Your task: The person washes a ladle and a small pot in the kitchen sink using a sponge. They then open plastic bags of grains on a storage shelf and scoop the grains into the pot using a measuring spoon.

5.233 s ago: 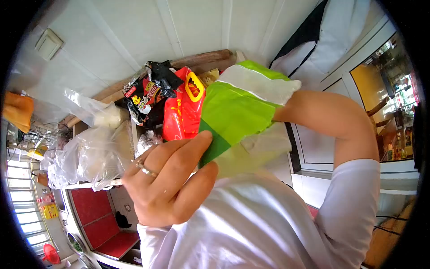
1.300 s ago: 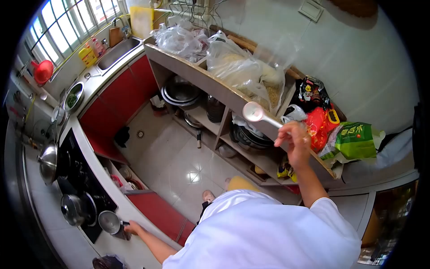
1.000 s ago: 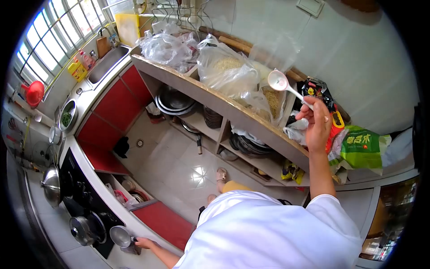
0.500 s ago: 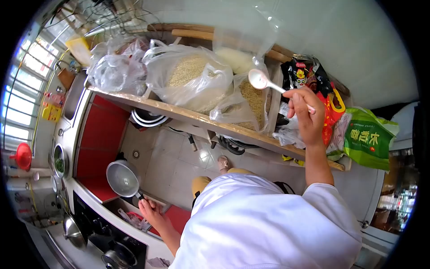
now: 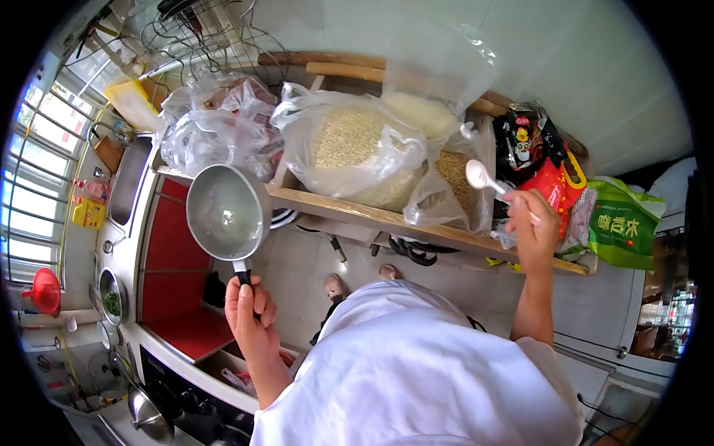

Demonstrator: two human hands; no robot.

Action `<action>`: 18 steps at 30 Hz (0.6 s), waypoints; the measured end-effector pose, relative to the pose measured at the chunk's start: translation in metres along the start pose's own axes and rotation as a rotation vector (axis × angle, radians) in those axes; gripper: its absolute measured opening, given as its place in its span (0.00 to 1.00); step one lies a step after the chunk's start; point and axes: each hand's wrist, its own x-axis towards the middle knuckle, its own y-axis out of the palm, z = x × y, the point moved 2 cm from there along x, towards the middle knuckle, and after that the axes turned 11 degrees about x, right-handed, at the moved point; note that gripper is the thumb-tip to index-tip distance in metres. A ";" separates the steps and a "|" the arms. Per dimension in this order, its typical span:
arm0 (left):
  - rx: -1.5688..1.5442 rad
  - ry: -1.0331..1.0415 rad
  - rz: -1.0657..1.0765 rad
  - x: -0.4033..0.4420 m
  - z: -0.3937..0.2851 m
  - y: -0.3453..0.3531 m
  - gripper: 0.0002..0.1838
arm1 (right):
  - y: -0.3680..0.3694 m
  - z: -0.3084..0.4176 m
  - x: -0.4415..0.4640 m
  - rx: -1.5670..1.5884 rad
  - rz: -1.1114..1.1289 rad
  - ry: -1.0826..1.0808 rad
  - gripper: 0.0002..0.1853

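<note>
My left hand (image 5: 251, 312) is closed around the black handle of a grey saucepan (image 5: 223, 202). The saucepan is raised beside the front of a wooden bin (image 5: 349, 210), its light inner surface facing up. In my right hand (image 5: 534, 227) is a white spoon (image 5: 477, 175), gripped by its handle, with the bowl pointing left above the bin's right end. Below the spoon lies an open clear bag of brown grain (image 5: 452, 175). A larger clear bag of pale grain (image 5: 346, 141) sits in the middle of the bin. What the spoon holds, if anything, I cannot tell.
Knotted plastic bags (image 5: 216, 130) fill the bin's left end. Black, red and green packages stand at its right, the green bag (image 5: 621, 223) outermost. Along the left runs a counter with a sink (image 5: 130, 178), a bowl of greens (image 5: 111, 301) and a stove (image 5: 178, 390). A red drawer front (image 5: 175, 234) is below.
My left hand has brought the saucepan up and closer to the bin. The spoon in my right hand has shifted slightly right and down in view. My body and view have moved too.
</note>
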 end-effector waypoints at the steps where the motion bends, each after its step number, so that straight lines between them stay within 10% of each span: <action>1: 0.005 -0.009 0.035 0.004 -0.003 -0.003 0.08 | 0.002 0.003 -0.004 0.174 -0.011 0.048 0.11; 6: 0.088 -0.078 0.145 0.018 -0.012 -0.008 0.09 | 0.035 0.039 0.005 0.534 0.013 -0.054 0.13; 18: 0.248 -0.188 0.446 0.032 -0.032 -0.028 0.11 | 0.152 0.017 0.116 -0.279 0.432 -0.511 0.08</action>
